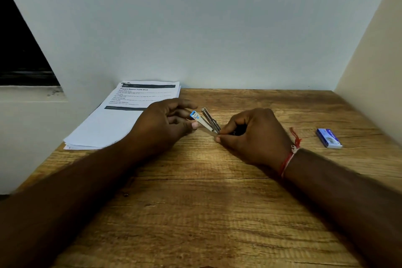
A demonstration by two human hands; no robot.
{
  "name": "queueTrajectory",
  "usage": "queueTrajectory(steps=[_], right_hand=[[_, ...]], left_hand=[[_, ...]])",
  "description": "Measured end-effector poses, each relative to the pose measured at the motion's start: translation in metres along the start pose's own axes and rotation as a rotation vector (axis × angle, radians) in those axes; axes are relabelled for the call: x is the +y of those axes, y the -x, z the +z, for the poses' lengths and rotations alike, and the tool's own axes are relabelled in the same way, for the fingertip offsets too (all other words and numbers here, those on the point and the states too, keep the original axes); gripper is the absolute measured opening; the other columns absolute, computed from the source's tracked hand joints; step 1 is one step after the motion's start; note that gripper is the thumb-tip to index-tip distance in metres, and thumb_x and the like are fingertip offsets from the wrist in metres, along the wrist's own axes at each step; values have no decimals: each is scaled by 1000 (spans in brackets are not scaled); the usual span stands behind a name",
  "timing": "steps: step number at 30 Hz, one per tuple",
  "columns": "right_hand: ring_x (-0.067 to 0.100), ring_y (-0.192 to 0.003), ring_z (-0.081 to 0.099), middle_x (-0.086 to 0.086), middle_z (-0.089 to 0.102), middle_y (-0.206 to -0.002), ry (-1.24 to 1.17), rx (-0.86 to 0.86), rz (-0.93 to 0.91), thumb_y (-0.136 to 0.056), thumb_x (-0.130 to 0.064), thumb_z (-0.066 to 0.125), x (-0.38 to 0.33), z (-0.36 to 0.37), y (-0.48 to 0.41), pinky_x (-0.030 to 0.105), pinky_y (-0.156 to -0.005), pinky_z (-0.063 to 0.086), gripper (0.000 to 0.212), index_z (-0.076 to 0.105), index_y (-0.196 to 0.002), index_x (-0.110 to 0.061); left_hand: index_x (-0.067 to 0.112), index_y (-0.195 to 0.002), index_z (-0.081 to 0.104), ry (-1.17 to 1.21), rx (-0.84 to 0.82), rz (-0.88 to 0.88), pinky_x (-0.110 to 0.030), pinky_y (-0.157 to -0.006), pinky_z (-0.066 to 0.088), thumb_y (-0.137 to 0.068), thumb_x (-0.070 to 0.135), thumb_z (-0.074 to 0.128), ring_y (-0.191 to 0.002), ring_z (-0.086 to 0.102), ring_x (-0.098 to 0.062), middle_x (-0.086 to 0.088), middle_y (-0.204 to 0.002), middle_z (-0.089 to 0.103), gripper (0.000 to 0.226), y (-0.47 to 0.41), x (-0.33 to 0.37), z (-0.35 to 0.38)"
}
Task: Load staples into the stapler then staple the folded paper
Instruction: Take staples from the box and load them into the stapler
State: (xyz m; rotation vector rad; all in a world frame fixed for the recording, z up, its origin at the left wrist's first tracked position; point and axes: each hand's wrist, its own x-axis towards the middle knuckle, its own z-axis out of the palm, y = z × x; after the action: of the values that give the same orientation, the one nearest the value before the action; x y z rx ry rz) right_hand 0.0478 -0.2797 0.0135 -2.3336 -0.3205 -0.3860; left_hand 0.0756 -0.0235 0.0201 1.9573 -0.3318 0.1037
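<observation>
A small metal stapler point(206, 121) with a blue tip is swung open into a V above the middle of the wooden table point(195, 213). My right hand point(252, 137) pinches its hinge end between thumb and fingers. My left hand point(165, 122) grips the blue-tipped arm at the other end. A stack of printed paper point(121, 115) lies flat at the back left, partly behind my left hand. A blue staple box point(329, 137) lies on the table to the right, apart from both hands. No loose staples can be made out.
White walls close the table at the back and right. The paper stack overhangs the table's left edge. A red thread bracelet circles my right wrist point(289, 159). Bare wood stretches from my hands to the near edge.
</observation>
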Motion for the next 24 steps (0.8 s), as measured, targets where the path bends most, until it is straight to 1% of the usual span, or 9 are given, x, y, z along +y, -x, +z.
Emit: queueTrajectory(steps=[3,9,12,14,16,17,18,21,24], right_hand=[[1,-76,76,-18,82,-78,3,-13,-10,-82,-32,99,2,0,-2,26,-69,64,10,90,-82,-30],[1,-77,76,-17,82,-78,-8,-1,-14,-82,-31,99,-1,2,1,29,-69,65,11,89,-80,-28],[2,-76,75,-16,80,-77,-3,21,-44,-81,-31,99,-3,5,3,29,-69,65,16,85,-77,-26],[2,-76,73,-15,78,-78,15,33,-67,-80,-30,100,-4,6,4,22,-65,61,21,80,-77,-26],[2,-75,70,-15,74,-78,28,57,-91,-79,-28,100,-5,7,4,15,-60,54,26,74,-81,-27],[3,-75,70,-14,73,-78,14,67,-105,-79,-25,99,-5,7,4,16,-60,54,29,71,-84,-28],[5,-74,71,-13,73,-78,-6,72,-118,-78,-23,99,-5,8,4,18,-60,55,31,69,-87,-28],[6,-71,72,-13,73,-80,-36,75,-146,-78,-20,98,-6,9,5,18,-59,56,35,67,-91,-28],[4,-74,72,-14,75,-81,-19,74,-140,-79,-22,99,-4,9,4,22,-63,59,31,72,-91,-29]], left_hand=[[30,-124,80,-35,-5,-3,-47,-109,63,-93,15,93,-103,86,-27,7,-109,88,37,0,-3,1],[33,-128,80,-14,1,14,-51,-112,62,-92,14,93,-101,86,-24,7,-106,88,43,3,1,3],[43,-129,80,-12,5,38,-49,-115,59,-91,25,95,-103,86,-22,-3,-99,88,45,3,1,3],[42,-128,80,3,3,45,-37,-103,64,-90,36,92,-103,86,-23,-10,-94,88,40,6,4,2],[37,-123,82,-1,7,31,-16,-73,61,-90,43,88,-95,88,-18,-7,-91,88,34,10,11,3],[33,-120,83,5,11,29,-13,-66,60,-89,44,87,-92,88,-16,-4,-90,89,33,11,13,4],[29,-116,85,21,14,32,-17,-67,65,-88,45,86,-90,88,-16,-2,-90,89,32,13,15,5],[20,-106,88,24,9,46,-44,-94,71,-92,41,86,-90,88,-24,-3,-91,89,25,14,16,6],[19,-103,90,-11,-15,29,-52,-99,69,-98,36,84,-92,87,-24,-2,-91,89,19,13,15,4]])
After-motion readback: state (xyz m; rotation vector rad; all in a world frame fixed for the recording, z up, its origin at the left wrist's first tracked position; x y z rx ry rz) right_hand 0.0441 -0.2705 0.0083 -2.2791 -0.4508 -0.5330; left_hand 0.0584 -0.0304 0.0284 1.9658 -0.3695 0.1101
